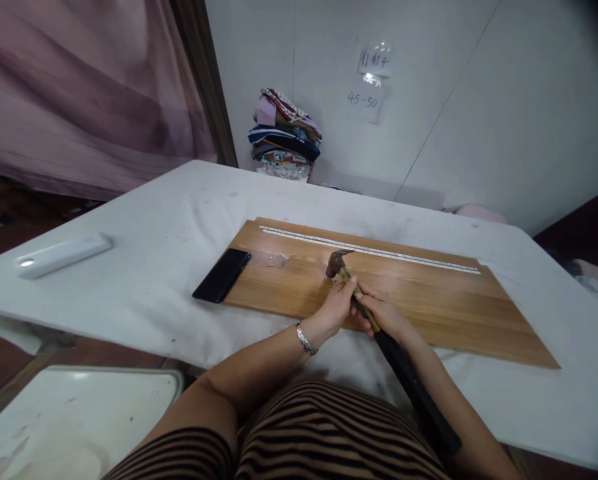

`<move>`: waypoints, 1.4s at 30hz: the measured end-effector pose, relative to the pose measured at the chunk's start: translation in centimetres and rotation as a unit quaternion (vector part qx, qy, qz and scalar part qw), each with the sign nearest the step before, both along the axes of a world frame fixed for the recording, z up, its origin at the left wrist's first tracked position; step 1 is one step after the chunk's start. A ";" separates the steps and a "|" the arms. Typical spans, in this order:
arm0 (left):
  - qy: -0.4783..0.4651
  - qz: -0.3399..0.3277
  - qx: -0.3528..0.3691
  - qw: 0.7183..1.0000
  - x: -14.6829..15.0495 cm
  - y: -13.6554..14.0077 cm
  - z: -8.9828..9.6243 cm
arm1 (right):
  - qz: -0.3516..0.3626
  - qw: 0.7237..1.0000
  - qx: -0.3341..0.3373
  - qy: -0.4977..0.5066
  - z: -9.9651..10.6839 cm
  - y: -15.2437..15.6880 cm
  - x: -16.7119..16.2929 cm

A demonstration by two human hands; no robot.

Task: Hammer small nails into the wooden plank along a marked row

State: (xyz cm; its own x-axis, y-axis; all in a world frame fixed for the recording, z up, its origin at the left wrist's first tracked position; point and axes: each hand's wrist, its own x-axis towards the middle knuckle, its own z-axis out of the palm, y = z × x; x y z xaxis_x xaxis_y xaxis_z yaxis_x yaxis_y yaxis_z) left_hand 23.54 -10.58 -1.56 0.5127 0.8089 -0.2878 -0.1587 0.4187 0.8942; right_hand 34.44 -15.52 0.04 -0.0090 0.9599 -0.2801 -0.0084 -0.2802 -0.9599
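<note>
A claw hammer (411,383) with a rusty brown head slants over the wooden board, its long black grip reaching back over my right forearm. My right hand (385,315) is closed around the bare yellowish part of the handle. Just below the head, my left hand (339,304) is closed with its thumb against the handle; its lower fingers are partly hidden. The brown wooden board (443,310) lies flat beneath both hands. Several loose nails (279,260) rest in a small heap on the board's left part.
Two long white strips (373,250) run along the board's far side. A black phone (222,275) overlaps the board's left edge. On the white-covered table (149,220) lies a white elongated object (63,255). Folded cloths (286,137) are stacked beyond the far edge, and a white stool (79,420) stands lower left.
</note>
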 end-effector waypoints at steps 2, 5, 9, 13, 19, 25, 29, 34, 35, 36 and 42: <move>0.002 0.002 0.002 1.000 0.0 0.0 0.1 | 0.001 1.000 0.002 0.002 0.0 0.0 0.0; 0.004 0.000 -0.009 1.000 0.0 0.0 0.0 | 0.000 1.000 -0.005 -0.001 -0.4 0.0 0.0; 0.013 0.000 -0.016 1.000 -0.2 -0.1 -0.2 | -0.002 1.000 -0.012 0.000 -0.8 -0.1 0.0; 0.017 -0.002 -0.010 1.000 -0.2 0.0 0.1 | -0.003 1.000 -0.007 -0.004 -0.3 -0.1 -0.1; 0.008 -0.004 -0.004 1.000 0.1 0.2 -0.1 | 0.003 1.000 0.002 -0.014 0.3 0.0 0.0; 0.002 -0.003 -0.010 1.000 0.1 0.1 -0.7 | -0.004 1.000 -0.009 -0.003 -0.5 -0.1 0.0; 0.010 -0.006 -0.009 1.000 0.0 0.1 -0.1 | -0.002 1.000 -0.007 -0.004 -0.1 0.0 -0.1; 0.002 -0.013 0.002 1.000 0.0 0.2 0.1 | 0.000 1.000 0.007 0.000 0.3 0.0 -0.1; 0.003 -0.013 0.002 1.000 0.0 0.2 0.0 | 0.000 1.000 0.005 0.001 0.2 -0.1 -0.1; 0.005 -0.011 0.002 1.000 0.0 0.1 -0.2 | -0.001 1.000 0.002 0.001 0.1 -0.1 -0.1; 0.001 -0.003 -0.006 1.000 -0.1 -0.1 -0.5 | -0.003 1.000 -0.011 0.000 -0.5 -0.2 -0.1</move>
State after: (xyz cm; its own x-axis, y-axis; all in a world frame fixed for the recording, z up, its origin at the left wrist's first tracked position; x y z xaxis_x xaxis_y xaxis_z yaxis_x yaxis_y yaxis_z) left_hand 23.43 -10.65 -2.04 0.5175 0.8017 -0.2992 -0.1536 0.4310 0.8892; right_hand 34.39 -15.69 -0.49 -0.0028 0.9536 -0.3011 -0.0106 -0.3011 -0.9535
